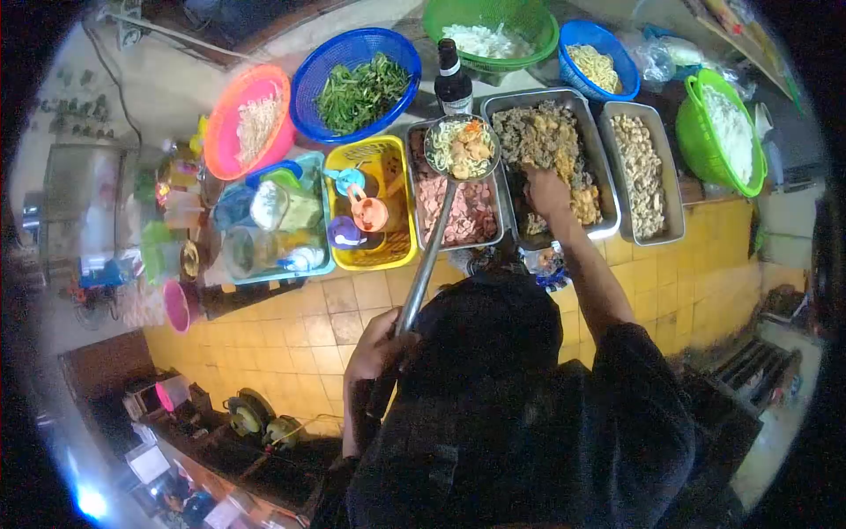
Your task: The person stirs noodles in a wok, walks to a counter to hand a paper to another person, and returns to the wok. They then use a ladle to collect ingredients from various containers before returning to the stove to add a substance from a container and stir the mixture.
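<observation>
My left hand (374, 339) is closed around the long metal handle of a round ladle (434, 242). Noodles (458, 145) with orange and pale pieces fill its bowl, which hangs over a metal tray of sliced pinkish meat (458, 212). To the right, my right hand (548, 192) reaches into a larger metal tray (614, 207) of dark and golden-brown cooked food (555, 132). Its fingers look bunched together at the food; anything between them is hidden.
A dark bottle (453, 84) stands behind the trays. Another metal tray (674, 189) holds pale brown chunks. Around them are a blue basket (304, 88) of greens, a pink basket (214, 132), green baskets (432, 26), and a yellow crate (401, 251) with plastic scoops.
</observation>
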Available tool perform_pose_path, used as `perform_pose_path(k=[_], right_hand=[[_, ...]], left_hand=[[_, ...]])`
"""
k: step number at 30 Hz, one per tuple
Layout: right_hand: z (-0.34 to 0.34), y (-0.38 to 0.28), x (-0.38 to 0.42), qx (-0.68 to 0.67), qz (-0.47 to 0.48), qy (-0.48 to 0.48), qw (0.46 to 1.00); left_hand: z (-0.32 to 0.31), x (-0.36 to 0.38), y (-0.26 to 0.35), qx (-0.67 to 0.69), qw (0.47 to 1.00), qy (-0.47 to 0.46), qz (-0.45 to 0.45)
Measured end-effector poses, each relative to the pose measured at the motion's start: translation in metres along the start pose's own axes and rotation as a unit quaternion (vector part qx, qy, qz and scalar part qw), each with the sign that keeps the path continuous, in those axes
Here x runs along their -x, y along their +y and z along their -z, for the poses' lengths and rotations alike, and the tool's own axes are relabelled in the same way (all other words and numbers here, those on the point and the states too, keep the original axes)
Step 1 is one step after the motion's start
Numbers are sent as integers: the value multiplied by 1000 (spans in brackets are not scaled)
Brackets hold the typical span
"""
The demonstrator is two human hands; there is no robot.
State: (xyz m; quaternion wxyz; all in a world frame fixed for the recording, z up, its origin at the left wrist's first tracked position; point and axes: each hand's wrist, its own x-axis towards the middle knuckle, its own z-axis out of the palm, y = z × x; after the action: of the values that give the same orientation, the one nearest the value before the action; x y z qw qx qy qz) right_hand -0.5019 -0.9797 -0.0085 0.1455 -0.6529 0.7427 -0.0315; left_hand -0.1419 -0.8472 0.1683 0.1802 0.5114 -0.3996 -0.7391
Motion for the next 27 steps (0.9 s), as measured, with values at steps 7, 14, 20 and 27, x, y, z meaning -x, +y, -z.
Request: perform_pose_path(k=[7, 14, 20, 27], right_hand=[[41, 13, 20, -427, 4, 17, 904], [52, 0, 34, -634, -53, -20, 771], [39, 6, 32, -653, -27, -29, 756], [73, -26, 30, -840, -88, -59, 533]], left_hand=[[-15, 2, 14, 15, 999, 6, 51], [-7, -8, -14, -25, 1000, -17, -3], [-3, -11, -11, -70, 997, -42, 11], [-5, -13, -6, -66, 997, -38, 0]])
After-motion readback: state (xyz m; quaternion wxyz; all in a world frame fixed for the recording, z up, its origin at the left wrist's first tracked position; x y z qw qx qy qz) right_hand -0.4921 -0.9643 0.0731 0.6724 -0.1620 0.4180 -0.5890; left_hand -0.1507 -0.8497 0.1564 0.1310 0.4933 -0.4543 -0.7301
